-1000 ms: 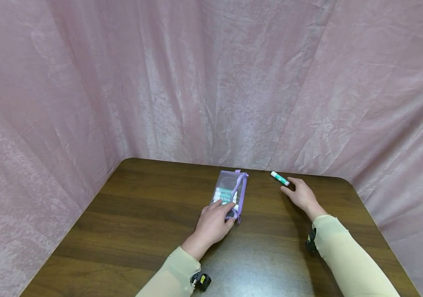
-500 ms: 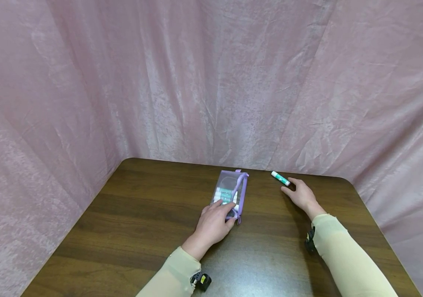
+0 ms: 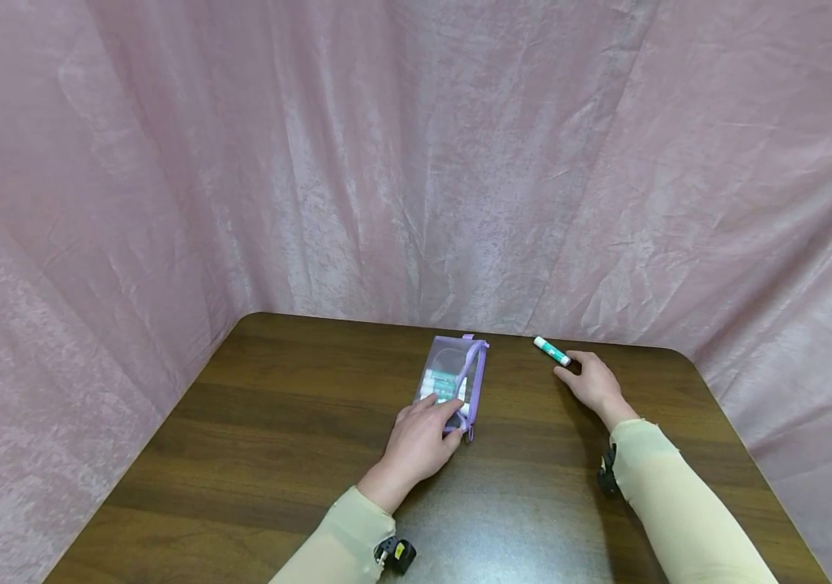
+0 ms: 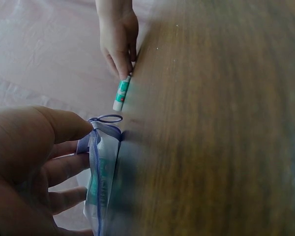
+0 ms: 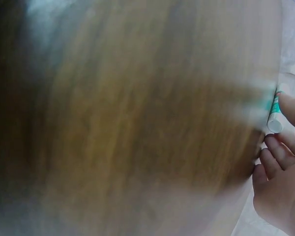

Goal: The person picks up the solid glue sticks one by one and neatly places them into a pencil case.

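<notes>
My left hand [image 3: 418,438] rests with fairly straight fingers on the near end of a purple-trimmed mesh zip pouch [image 3: 481,377]. In the left wrist view the thumb [image 4: 71,127] touches the pouch's end by its zip. Through the mesh show several green-and-white glue sticks [image 3: 443,384]. One more glue stick [image 3: 551,351] lies on the table to the right, near the far edge. My right hand [image 3: 594,383] is at its near end, index finger by the tip and thumb spread apart. In the right wrist view the thumb [image 5: 291,105] overlaps the glue stick.
A brown wooden table [image 3: 255,422] with rounded far corners lies under both hands. Pink velvety curtains [image 3: 416,162] hang behind it and along both sides. Small black cameras [image 3: 396,554] are strapped at the wrists.
Almost nothing moves. The loose glue stick has shifted very slightly to the right, and my right hand stays at its end. My left hand and the pouch keep their place.
</notes>
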A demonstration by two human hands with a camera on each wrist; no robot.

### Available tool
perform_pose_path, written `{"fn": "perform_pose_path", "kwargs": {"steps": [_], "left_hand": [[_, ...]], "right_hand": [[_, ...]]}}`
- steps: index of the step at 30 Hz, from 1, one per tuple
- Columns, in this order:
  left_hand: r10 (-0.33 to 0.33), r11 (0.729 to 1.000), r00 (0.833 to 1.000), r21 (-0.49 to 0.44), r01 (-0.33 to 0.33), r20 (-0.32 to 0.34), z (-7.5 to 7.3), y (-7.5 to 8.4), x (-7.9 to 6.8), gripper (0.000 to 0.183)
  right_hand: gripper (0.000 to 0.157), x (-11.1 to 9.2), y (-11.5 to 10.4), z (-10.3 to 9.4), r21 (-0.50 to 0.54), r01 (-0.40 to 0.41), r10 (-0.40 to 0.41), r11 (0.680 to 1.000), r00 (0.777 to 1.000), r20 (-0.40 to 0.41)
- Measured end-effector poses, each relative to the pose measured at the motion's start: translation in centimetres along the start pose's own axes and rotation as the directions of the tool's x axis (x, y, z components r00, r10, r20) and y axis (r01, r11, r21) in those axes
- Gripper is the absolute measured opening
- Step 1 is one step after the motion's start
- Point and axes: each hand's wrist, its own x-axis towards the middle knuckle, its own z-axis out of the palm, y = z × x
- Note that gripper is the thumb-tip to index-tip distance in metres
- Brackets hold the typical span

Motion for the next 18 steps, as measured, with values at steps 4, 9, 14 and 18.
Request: {"fn": "perform_pose_path", "kwargs": {"steps": [4, 9, 14, 18], "left_hand": [[-0.001, 1.000, 1.000, 0.003, 0.001, -0.001, 0.00, 0.02, -0.03, 0.043], [-0.002, 1.000, 1.000, -0.001, 0.002, 0.002, -0.01, 0.05, -0.06, 0.043], [-0.009, 1.000, 1.000, -0.001, 0.009, 0.012, -0.13, 0.15, -0.05, 0.044], [-0.013, 1.000, 1.000, 0.001, 0.013, 0.017, -0.18, 0.22, -0.10, 0.044]], "right_hand": [[0.059, 0.03, -0.18, -0.06, -0.023, -0.007, 0.007, 1.000, 1.000, -0.012], [0.053, 0.30, 0.03, 0.01, -0.039, -0.011, 0.010, 0.999, 1.000, -0.026], [0.051, 0.52, 0.14, 0.11, -0.044, -0.022, 0.021, 0.999, 1.000, -0.019], [0.048, 0.52, -0.08, -0.14, -0.052, -0.033, 0.033, 0.998, 0.999, -0.010]]}}
